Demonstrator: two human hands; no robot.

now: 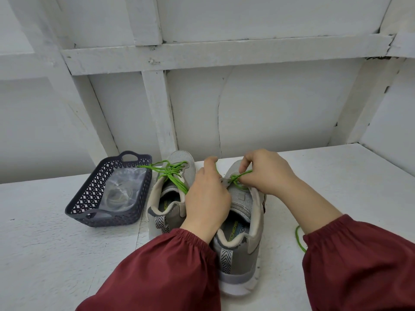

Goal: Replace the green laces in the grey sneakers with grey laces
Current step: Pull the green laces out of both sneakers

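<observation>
The person's right hand, just right of the frame's centre, pinches a bright green cord lace between thumb and curled fingers. It works directly over the eyelets of a grey mesh sneaker with a white sole. The left hand rests against that shoe's left side with its fingers curled as well. A strand of the same lace rises to its fingertips, so it seems to hold it, though the pinch itself is hidden behind the hand. Both wrists emerge from dark red gathered sleeves at the bottom of the frame.

This lace looks partly pulled out. Only a few crossings show near the toe, and a loose green end lies on the white painted table at the right edge.

Just to the left, touching or nearly touching, stands a second grey sneaker. It is threaded with its own green lace, bunched towards the toe.

Further left sits a dark grey plastic lattice basket. It holds a clear plastic bag of pale coiled cord, probably the grey laces.

The task appears to be at an early stage. One green lace is coming out, the other is untouched, and no grey lace is threaded yet.
</observation>
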